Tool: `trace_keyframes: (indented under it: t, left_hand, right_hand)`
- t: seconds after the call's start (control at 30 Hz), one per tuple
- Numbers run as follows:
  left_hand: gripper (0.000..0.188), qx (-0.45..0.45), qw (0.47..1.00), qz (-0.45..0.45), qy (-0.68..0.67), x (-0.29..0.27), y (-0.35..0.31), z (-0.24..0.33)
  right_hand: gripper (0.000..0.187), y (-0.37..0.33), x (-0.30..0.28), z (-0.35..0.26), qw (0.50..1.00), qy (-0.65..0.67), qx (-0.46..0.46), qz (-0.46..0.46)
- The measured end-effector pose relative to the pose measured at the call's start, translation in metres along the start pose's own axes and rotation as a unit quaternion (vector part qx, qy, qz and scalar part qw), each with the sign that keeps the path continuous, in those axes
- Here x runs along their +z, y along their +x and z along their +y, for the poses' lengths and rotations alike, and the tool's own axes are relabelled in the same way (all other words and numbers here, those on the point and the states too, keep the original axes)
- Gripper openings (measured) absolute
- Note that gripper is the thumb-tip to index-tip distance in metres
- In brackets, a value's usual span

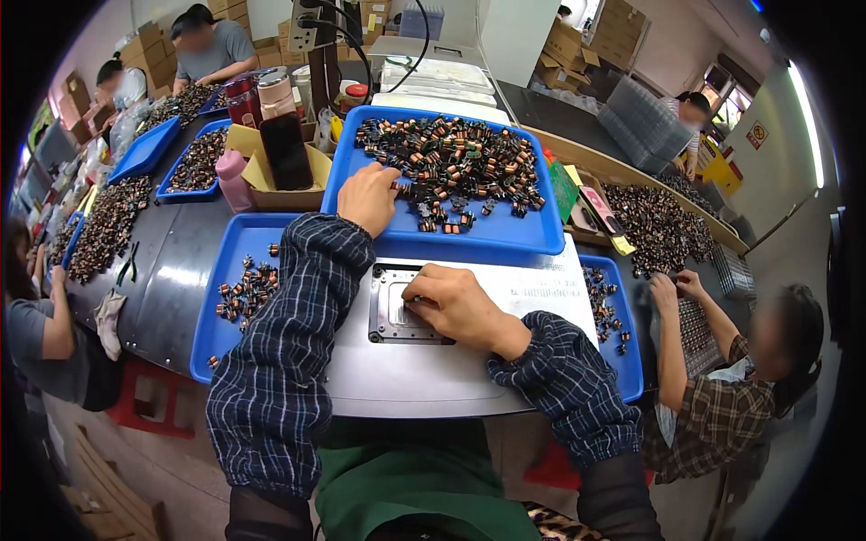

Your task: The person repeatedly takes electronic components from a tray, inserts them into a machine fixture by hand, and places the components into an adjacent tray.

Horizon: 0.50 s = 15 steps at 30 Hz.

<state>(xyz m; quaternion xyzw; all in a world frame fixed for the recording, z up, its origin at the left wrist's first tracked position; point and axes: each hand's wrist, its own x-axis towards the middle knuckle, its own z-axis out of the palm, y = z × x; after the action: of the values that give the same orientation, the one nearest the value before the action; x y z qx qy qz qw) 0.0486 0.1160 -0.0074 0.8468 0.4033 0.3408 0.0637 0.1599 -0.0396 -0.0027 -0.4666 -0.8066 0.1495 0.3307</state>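
Note:
My left hand [368, 200] reaches over the near left rim of a large blue tray [532, 230]. Its fingers are bent together at the edge of a pile of small copper-wound coils [469, 162] with black parts; one coil lies right at the fingertips, and whether they grip it is hard to see. Lower down, my right hand [462, 307] is closed over a metal fixture plate [390, 326] set in a pale work surface [361, 370]. Its fingertips meet above the plate's recessed middle, and what they hold is hidden.
Blue trays with loose coils flank the work surface, one left [203, 347] and one right [631, 370]. A phone [286, 151] and a pink bottle [234, 180] stand at the back left. Co-workers sit on both sides; one person's hands [672, 293] work at the right.

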Motion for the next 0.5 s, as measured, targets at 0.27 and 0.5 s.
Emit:
trace_keyframes:
  t: [0.27, 0.5]
  left_hand:
    - [0.019, 0.045, 0.985, 0.062, -0.155, -0.019, -0.022, 0.001]
    - [0.014, 0.014, 0.954, -0.047, -0.295, -0.054, -0.081, 0.036]
  right_hand:
    - [0.011, 0.010, -0.019, 0.015, 0.957, 0.250, 0.133, 0.063]
    - [0.022, 0.012, -0.066, 0.073, 0.960, 0.086, 0.175, 0.203]
